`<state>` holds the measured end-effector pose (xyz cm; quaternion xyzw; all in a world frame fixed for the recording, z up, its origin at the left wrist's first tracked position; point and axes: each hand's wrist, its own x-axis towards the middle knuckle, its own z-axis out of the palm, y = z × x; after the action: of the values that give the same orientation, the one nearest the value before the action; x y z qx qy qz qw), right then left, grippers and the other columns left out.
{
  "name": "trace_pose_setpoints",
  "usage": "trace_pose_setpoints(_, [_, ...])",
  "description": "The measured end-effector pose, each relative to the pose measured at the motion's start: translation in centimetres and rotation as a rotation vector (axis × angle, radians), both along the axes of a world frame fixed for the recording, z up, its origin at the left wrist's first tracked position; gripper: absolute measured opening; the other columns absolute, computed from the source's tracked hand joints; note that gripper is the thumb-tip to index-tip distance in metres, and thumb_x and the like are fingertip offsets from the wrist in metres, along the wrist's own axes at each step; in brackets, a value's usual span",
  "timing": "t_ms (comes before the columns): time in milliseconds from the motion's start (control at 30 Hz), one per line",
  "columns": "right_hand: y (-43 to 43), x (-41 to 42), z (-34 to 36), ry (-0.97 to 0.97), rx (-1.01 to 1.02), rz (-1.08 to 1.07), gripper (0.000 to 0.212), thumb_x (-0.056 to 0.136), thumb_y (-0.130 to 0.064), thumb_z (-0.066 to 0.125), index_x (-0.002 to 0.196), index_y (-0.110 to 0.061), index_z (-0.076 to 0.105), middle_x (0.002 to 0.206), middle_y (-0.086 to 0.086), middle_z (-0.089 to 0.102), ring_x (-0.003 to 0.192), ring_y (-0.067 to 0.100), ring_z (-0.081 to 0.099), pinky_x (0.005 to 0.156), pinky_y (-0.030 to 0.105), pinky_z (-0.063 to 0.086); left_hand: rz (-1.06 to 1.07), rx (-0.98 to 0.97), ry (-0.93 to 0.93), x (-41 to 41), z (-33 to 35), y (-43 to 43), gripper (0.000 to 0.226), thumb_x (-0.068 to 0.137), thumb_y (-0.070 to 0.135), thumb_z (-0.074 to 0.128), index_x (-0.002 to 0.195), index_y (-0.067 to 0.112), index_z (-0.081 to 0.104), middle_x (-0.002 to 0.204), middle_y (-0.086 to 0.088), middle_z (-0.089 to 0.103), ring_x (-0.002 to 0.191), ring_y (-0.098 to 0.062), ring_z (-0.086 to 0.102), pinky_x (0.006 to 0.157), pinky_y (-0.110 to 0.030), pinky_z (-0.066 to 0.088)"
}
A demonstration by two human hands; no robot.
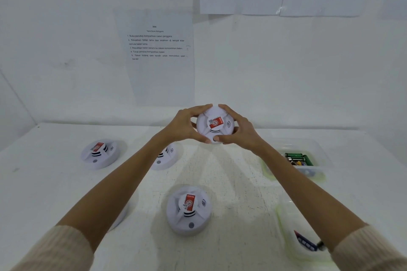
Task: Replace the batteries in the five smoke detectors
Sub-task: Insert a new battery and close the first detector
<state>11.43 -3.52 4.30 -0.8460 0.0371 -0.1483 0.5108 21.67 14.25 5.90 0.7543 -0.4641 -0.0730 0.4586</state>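
Left hand [184, 126] & right hand [241, 133] each clamp the detector [214, 125] by its rim, held up over bench [242, 182] far-centre. 2nd detector [189, 209] sits near-centre; your tub [317, 145] w/ batteries [298, 158] far right.

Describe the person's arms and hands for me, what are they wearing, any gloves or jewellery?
Both arms wear a cream ribbed knit top: the left sleeve and right sleeve end near the elbows, leaving the forearms bare. The left hand and right hand are bare too, with no gloves. No watch, bracelet or ring shows on either.
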Motion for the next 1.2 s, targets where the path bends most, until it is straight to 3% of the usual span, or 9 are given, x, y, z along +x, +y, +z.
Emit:
trace_pose_setpoints(233, [0.1, 0.0, 0.2, 0.003, 0.002, 0.019, 0.085, 0.070, -0.013, 0.080, 0.141, -0.021, 0.034, 0.134, 0.006, 0.050, 0.119, 0.025, 0.052, 0.093, 0.050, 0.049, 0.010, 0.005, -0.009, 0.1, 0.0, 0.0, 0.087, 0.056, 0.008, 0.088, 0.128, 0.029, 0.044, 0.124, 0.006, 0.054, 0.107, -0.007, 0.054, 0.075, -0.009, 0.049])
trace_pose_setpoints(400, [-0.5, -0.9, 0.7, 0.032, -0.092, 0.157, 0.102, 0.066, -0.008, 0.082, 0.146, -0.022, 0.020, 0.142, 0.000, 0.040, 0.123, 0.018, 0.047, 0.095, 0.032, 0.049, 0.017, 0.012, 0.010, 0.2, -0.2, 0.3, 0.088, 0.056, 0.009, 0.088, 0.132, 0.025, 0.046, 0.128, 0.001, 0.055, 0.108, -0.010, 0.056, 0.077, -0.009, 0.050])
trace_pose_setpoints(500, [-0.6, -1.2, 0.7, 0.012, -0.065, 0.133, 0.101, 0.063, -0.005, 0.083, 0.144, -0.020, 0.026, 0.134, 0.000, 0.047, 0.113, 0.021, 0.053, 0.083, 0.026, 0.054, 0.020, 0.015, 0.019, 0.2, -0.1, 0.4, 0.088, 0.059, 0.009, 0.087, 0.133, 0.026, 0.044, 0.132, 0.000, 0.053, 0.108, -0.009, 0.054, 0.077, -0.007, 0.049])
trace_pose_setpoints(633, [-0.4, -1.5, 0.6, -0.040, -0.018, 0.107, 0.092, 0.059, -0.003, 0.085, 0.136, -0.022, 0.037, 0.123, -0.003, 0.053, 0.113, 0.017, 0.052, 0.082, 0.027, 0.055, -0.013, 0.053, 0.010, 0.1, 0.2, 0.4, 0.093, 0.058, 0.010, 0.088, 0.138, 0.021, 0.042, 0.136, 0.002, 0.049, 0.116, -0.012, 0.052, 0.083, -0.013, 0.050])
trace_pose_setpoints(833, [-0.5, -1.5, 0.7, -0.080, -0.053, 0.070, 0.093, 0.053, -0.005, 0.088, 0.129, -0.029, 0.040, 0.125, -0.002, 0.043, 0.115, 0.022, 0.050, 0.090, 0.034, 0.050, -0.023, 0.079, -0.023, 0.1, 0.3, 0.2, 0.097, 0.055, 0.010, 0.089, 0.139, 0.017, 0.040, 0.140, 0.000, 0.046, 0.121, -0.011, 0.048, 0.088, -0.013, 0.048])
trace_pose_setpoints(1200, [-0.9, -1.7, 0.9, -0.100, -0.094, 0.051, 0.094, 0.052, -0.006, 0.088, 0.130, -0.028, 0.040, 0.126, 0.000, 0.044, 0.112, 0.018, 0.051, 0.084, 0.024, 0.049, -0.013, 0.054, -0.033, -0.1, 0.3, -0.2, 0.096, 0.055, 0.008, 0.089, 0.138, 0.017, 0.041, 0.139, -0.001, 0.047, 0.117, -0.010, 0.049, 0.083, -0.009, 0.048])
